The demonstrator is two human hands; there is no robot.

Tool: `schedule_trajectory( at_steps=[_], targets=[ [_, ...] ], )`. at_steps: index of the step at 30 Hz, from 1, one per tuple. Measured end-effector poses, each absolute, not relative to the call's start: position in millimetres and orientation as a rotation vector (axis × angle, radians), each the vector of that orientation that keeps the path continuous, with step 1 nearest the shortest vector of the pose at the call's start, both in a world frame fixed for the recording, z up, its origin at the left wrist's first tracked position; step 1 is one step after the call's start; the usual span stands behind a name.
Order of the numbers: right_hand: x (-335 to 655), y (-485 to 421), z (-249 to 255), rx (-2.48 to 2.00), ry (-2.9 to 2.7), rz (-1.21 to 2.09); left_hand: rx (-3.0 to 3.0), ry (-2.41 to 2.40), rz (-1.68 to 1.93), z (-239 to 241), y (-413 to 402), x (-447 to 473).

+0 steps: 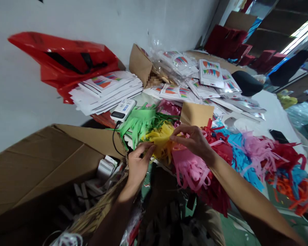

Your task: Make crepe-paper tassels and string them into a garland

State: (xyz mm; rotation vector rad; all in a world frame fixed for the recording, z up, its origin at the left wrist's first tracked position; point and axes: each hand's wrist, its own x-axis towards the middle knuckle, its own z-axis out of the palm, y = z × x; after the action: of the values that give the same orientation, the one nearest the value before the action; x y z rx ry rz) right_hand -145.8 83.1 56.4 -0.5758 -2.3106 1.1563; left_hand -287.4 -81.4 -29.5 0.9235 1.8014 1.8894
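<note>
Between my two hands lies a yellow tissue-paper tassel (162, 139) with a fringed edge. My left hand (140, 155) pinches its lower left side between thumb and fingers. At its upper right, my right hand (190, 138) is closed in a pinch on the same yellow paper. A pink tassel (191, 167) hangs over the table edge under my right wrist. Green tassels (138, 121) spread out to the left of the yellow one. Red (222, 153), blue (242, 164) and more pink tassels (259, 148) lie to the right, with orange fringe (306, 196) at the far right.
A large open cardboard box (41, 164) with white packets inside stands at left. Behind the tassels are a white device (123, 110) with a cable, a stack of printed sheets (110, 92), a red plastic bag (72, 61), printed packages (210, 73) and a brown card (197, 114).
</note>
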Motion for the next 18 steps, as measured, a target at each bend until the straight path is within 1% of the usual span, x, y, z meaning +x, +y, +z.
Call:
schedule_trajectory(
  at_steps=[3,6,8,14,18],
  targets=[
    [-145,83,55,-0.538,-2.354,1.163,0.849,1.781,1.846,-27,-83,-288],
    [-145,77,59,-0.352,-2.458,0.945,0.819,1.792,1.803,-26,-84,-288],
    [-145,74,62,-0.301,-2.435,0.865,0.802,1.780,1.789,-26,-84,-287],
    [-144,79,58,-0.487,-2.234,1.060,0.817,1.740,1.812,-26,-80,-287],
    [-144,81,60,-0.521,-2.158,1.066,0.839,1.819,1.828,-25,-79,-288]
  ],
)
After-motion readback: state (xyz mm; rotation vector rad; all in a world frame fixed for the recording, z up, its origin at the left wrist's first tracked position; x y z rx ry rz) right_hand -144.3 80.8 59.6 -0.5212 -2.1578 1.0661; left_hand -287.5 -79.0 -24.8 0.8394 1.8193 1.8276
